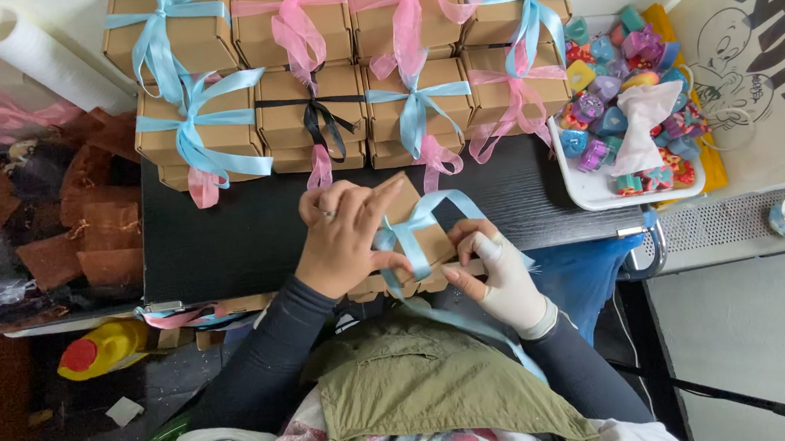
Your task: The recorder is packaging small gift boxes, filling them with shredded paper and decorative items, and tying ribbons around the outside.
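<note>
Head view: left hand (346, 238) fingers pin brown box (419, 237) at near bench (228, 232) edge; gloved right hand (505, 277) pinches blue ribbon (411, 228). Loose pinch risks slack ribbon, box tipping off.

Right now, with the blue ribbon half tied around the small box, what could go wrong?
1. The left hand pins the cardboard box while the gloved right hand pulls the light blue ribbon; if that grip eases, the loop may slip off a corner.
2. The box sits at the near edge of the black table, so it could tip into the lap.
3. The ribbon's long tail hangs down over the lap and might snag.
</note>
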